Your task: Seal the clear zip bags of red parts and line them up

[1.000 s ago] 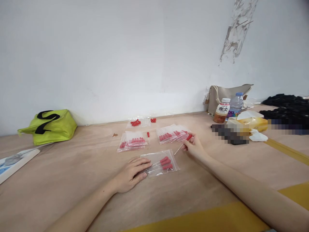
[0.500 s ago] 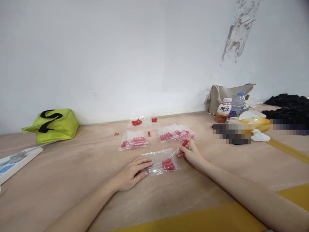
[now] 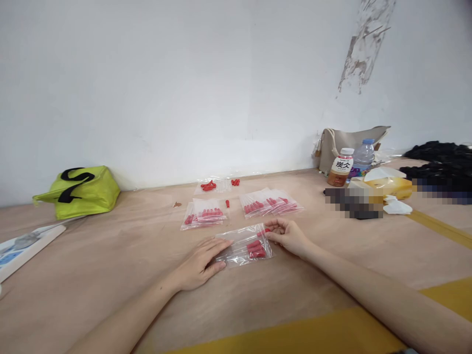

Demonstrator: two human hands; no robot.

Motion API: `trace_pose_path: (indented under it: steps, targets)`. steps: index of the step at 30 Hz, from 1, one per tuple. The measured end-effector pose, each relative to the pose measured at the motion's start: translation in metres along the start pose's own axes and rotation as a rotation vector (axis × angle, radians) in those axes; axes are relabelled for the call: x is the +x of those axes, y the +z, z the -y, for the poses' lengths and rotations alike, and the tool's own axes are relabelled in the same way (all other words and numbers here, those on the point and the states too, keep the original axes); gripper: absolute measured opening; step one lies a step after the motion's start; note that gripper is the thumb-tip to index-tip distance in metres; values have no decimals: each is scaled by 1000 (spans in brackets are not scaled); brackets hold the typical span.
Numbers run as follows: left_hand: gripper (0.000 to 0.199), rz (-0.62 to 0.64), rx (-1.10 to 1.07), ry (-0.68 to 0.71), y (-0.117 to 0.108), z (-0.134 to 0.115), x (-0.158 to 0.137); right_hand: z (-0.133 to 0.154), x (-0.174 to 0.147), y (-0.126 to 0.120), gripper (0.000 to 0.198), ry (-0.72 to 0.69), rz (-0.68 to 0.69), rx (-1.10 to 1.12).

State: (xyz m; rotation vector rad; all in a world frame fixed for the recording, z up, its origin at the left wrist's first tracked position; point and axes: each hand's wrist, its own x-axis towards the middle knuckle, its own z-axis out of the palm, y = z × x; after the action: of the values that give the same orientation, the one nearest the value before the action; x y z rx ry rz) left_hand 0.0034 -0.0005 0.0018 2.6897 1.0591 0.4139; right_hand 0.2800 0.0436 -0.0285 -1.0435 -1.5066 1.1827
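Note:
A clear zip bag [image 3: 239, 250] lies flat before me, with several red-bulbed droppers [image 3: 257, 250] inside. My left hand [image 3: 202, 259] rests flat on the bag's left end, fingers stretched out and thumb apart. At the bag's right opening, my right hand [image 3: 287, 237] pinches another dropper by its red bulb [image 3: 263, 231]; its stem is inside the bag, pointing left. Beyond the bag lie a left stack of filled bags [image 3: 204, 214] and a right stack [image 3: 271, 203]. One loose dropper [image 3: 227, 204] lies between them.
Near the wall sit more red bulbs [image 3: 208, 186] beside clear stems [image 3: 221, 185]. A yellow-green bag [image 3: 86, 191] stands at left. To the right are a labelled drink bottle [image 3: 340, 168], a water bottle [image 3: 365, 157], a beige bag [image 3: 326, 157] and a yellow tissue pack [image 3: 393, 188].
My right hand has moved slightly left and down, sliding the dropper through the opening into the bag; only its bulb end remains at my fingertips. My left hand has stayed put.

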Motion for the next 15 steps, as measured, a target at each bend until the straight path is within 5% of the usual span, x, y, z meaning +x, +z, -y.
trace_pose_path:
  steps: [6, 12, 15]
  targets:
    - [44, 7, 2, 3, 1, 1, 1, -2, 3, 7, 29, -137, 65, -107]
    - [43, 8, -4, 20, 1, 2, 2, -8, 8, 13, 24, -151, -20, -253]
    - [41, 13, -1, 16, 2, 2, 1, -9, 9, 9, 24, -135, 48, -251]
